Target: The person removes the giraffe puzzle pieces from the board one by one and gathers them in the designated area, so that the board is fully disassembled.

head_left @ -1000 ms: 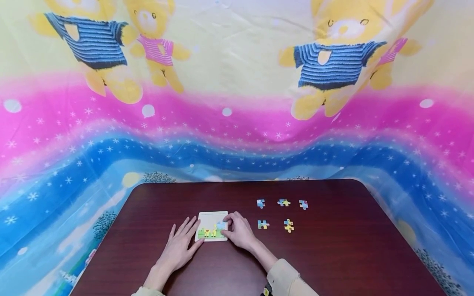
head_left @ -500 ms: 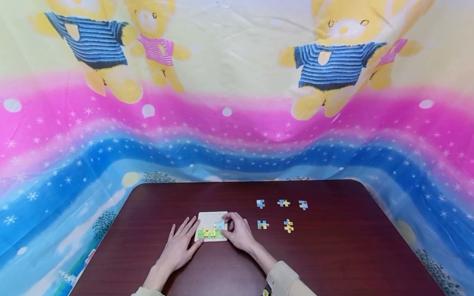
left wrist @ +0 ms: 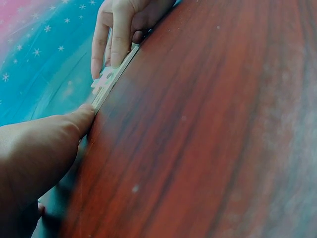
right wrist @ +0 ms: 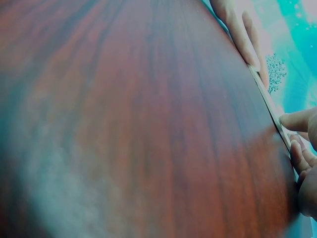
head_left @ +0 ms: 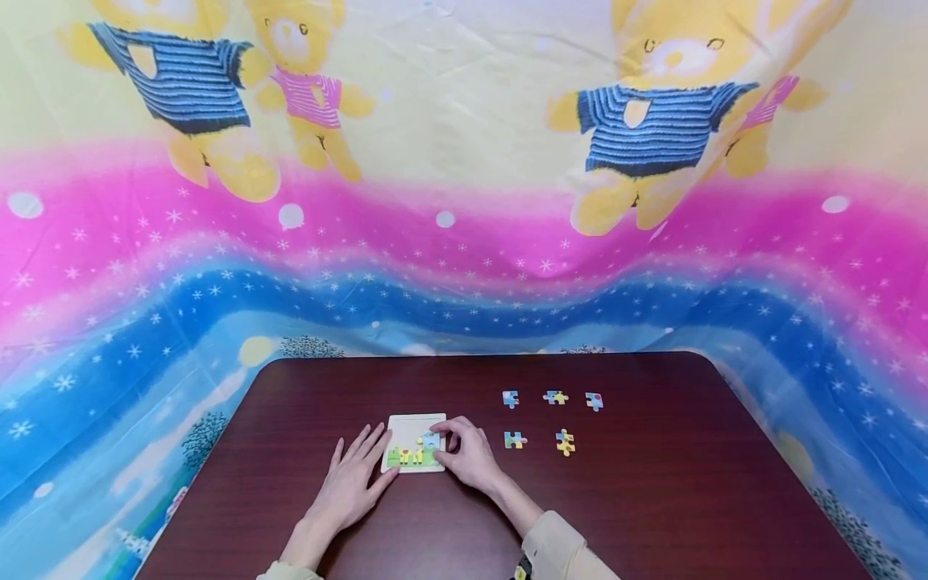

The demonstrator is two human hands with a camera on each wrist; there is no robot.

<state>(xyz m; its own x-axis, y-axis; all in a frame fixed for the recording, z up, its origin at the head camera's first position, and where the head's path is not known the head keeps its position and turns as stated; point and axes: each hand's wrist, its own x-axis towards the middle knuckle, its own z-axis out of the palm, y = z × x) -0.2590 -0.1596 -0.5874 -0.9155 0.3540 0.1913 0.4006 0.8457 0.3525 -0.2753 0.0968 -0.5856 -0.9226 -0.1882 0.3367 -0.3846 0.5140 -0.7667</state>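
A small pale jigsaw tray [head_left: 406, 426] lies on the table, its lower part filled with green and yellow pieces picturing small animals. Along its left side and lower corner rests my left hand [head_left: 350, 485], fingers spread and fairly straight, thumb at the near edge. At the tray's right side, my right hand [head_left: 470, 457] pinches a light blue puzzle piece [head_left: 430, 440] between thumb and fingers, just above the green row. The left wrist view shows a piece [left wrist: 105, 77] under those fingertips, standing a little proud of the tray edge. Part of the piece is hidden by the fingers.
Several loose puzzle pieces lie in two rows right of the tray, among them a yellow and blue piece [head_left: 565, 442] and one with a red spot [head_left: 594, 400]. The dark red-brown table [head_left: 652, 499] has a printed bear curtain [head_left: 464, 298] behind it.
The right hand's fingers have shifted slightly left over the tray, and the light blue piece with them. The left hand, tray and loose pieces stay put.
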